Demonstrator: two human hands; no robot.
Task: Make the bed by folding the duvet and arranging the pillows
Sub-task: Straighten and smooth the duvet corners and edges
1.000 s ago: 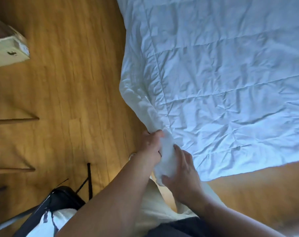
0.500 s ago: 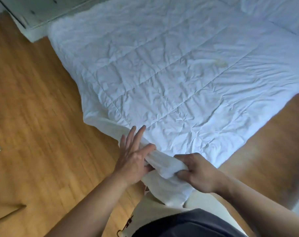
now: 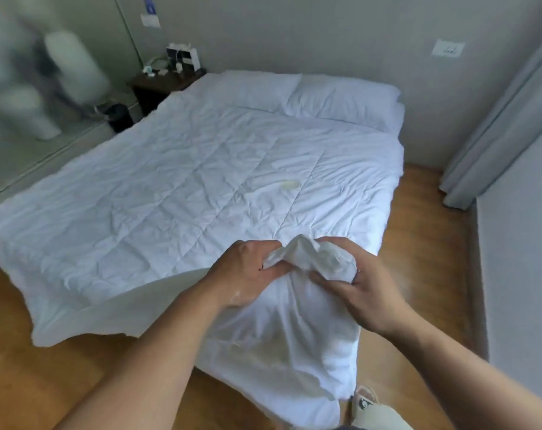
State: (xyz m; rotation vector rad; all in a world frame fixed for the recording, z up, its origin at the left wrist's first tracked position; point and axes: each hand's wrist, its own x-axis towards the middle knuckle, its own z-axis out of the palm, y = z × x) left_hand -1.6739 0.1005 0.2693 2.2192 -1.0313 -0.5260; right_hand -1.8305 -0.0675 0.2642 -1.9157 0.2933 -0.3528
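duvet [image 3: 201, 187] lies spread over the whole bed [image 3: 399, 119], pillows [image 3: 341, 100] at the head; its near corner [image 3: 310, 256] has risen above the foot edge. left hand [image 3: 248, 274], flat a moment ago, now clutches that bunch alongside the right hand [image 3: 363, 290], so folding looks about to start.

— What are you counting on the bed?
— I'm counting one duvet [image 3: 186, 181], plus a left pillow [image 3: 251, 90] and a right pillow [image 3: 341, 102], making two.
— How many hands are showing?
— Two: the left hand [image 3: 245, 274] and the right hand [image 3: 366, 290].
— What else?
— One nightstand [image 3: 158, 85], one curtain [image 3: 496, 135], one wall plate [image 3: 448, 48] and one slipper [image 3: 364, 401] are showing.
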